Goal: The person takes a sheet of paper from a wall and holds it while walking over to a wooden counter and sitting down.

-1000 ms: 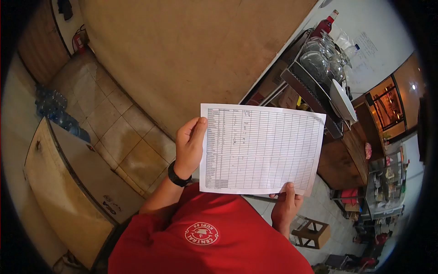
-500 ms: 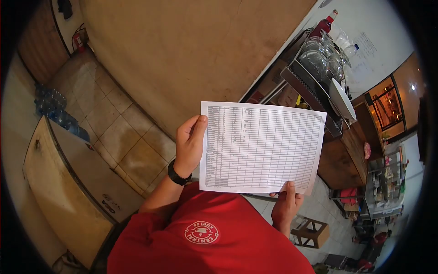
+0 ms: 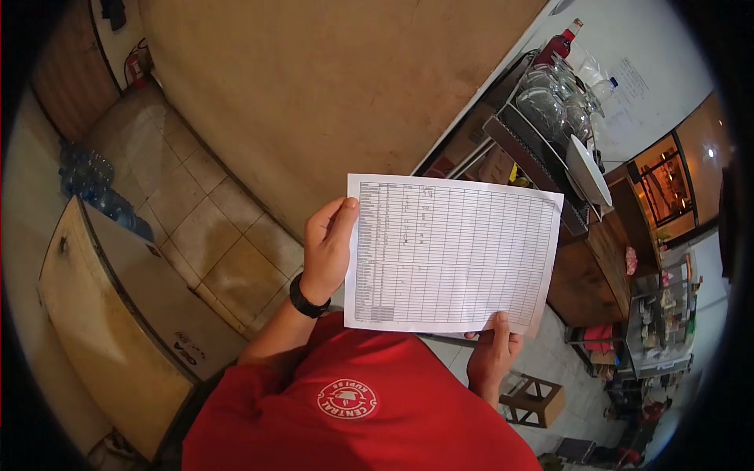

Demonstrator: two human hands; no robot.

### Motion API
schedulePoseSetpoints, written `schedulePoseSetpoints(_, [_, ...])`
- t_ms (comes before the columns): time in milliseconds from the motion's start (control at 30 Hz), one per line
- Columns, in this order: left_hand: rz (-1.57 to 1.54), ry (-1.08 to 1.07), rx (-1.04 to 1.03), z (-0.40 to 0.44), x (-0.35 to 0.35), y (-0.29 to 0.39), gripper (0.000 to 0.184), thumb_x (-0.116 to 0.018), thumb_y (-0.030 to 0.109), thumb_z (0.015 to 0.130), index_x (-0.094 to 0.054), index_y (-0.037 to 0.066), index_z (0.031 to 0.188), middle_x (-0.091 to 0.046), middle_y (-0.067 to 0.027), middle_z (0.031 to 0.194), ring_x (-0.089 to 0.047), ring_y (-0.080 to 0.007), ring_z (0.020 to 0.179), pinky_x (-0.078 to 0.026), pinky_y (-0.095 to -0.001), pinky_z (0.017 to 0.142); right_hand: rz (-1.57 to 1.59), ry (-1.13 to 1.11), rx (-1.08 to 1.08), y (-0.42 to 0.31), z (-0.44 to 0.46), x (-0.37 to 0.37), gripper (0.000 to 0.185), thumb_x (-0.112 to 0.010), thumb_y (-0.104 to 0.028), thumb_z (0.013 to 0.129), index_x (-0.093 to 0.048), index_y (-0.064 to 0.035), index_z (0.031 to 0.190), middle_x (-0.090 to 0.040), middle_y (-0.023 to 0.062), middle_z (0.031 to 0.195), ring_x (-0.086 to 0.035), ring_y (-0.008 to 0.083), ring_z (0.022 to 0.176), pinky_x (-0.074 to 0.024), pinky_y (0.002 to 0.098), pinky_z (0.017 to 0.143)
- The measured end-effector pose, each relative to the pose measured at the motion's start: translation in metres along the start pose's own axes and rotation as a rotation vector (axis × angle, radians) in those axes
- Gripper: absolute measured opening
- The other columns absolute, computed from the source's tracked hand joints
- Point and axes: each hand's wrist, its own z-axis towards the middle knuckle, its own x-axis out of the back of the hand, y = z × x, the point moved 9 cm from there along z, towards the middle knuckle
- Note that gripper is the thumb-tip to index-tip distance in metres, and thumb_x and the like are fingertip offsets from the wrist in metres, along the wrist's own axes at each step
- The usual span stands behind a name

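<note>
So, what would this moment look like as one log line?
left fingers: holding printed sheet, left edge | right fingers: holding lower edge, near right corner | sheet: gridded, partly filled in

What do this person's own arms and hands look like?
The left hand and the right hand are ungloved. A black band, perhaps a watch, is worn on the left; none shows on the right. The left sleeve is short and red, part of a red shirt with a round white emblem.

White printed table sheet (image 3: 463, 259), a few handwritten marks in left columns, slightly tilted, held between both hands
</note>
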Motion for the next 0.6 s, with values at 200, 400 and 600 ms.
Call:
schedulePoseSetpoints(200, [-0.003,0.003,0.011,-0.0006,-0.0003,-0.0001,0.032,-0.051,0.023,0.107,-0.067,-0.005,0.100,-0.068,-0.0014,0.088,-0.058,-0.0052,0.078,-0.046,-0.0223,0.070,-0.003,0.018,0.004,-0.0014,-0.0010,-0.0008,0.021,-0.056,-0.019,0.102,-0.060,0.0017,0.102,-0.067,0.0114,0.084,-0.061,0.0177,0.062,-0.0496,0.0310,0.054])
schedulePoseSetpoints(400, [-0.003,0.015,0.017,-0.0011,0.0016,-0.0029,0.030,-0.053,0.021,0.106,-0.065,-0.004,0.095,-0.066,0.0000,0.085,-0.056,-0.0044,0.077,-0.045,-0.0223,0.068,0.009,0.020,0.008,0.0009,-0.0015,0.0012,0.021,-0.055,-0.019,0.102,-0.059,0.0016,0.103,-0.067,0.0117,0.084,-0.061,0.0174,0.062,-0.0490,0.0309,0.053])
schedulePoseSetpoints(600, [-0.007,0.006,0.020,-0.0029,-0.0001,-0.0016,0.028,-0.055,0.020,0.104,-0.064,-0.003,0.091,-0.065,0.0006,0.083,-0.055,-0.0041,0.077,-0.044,-0.0224,0.068,0.004,0.011,0.006,0.0030,-0.0031,0.0011,0.022,-0.055,-0.020,0.103,-0.060,0.0014,0.100,-0.066,0.0111,0.082,-0.059,0.0164,0.061,-0.0470,0.0296,0.052])
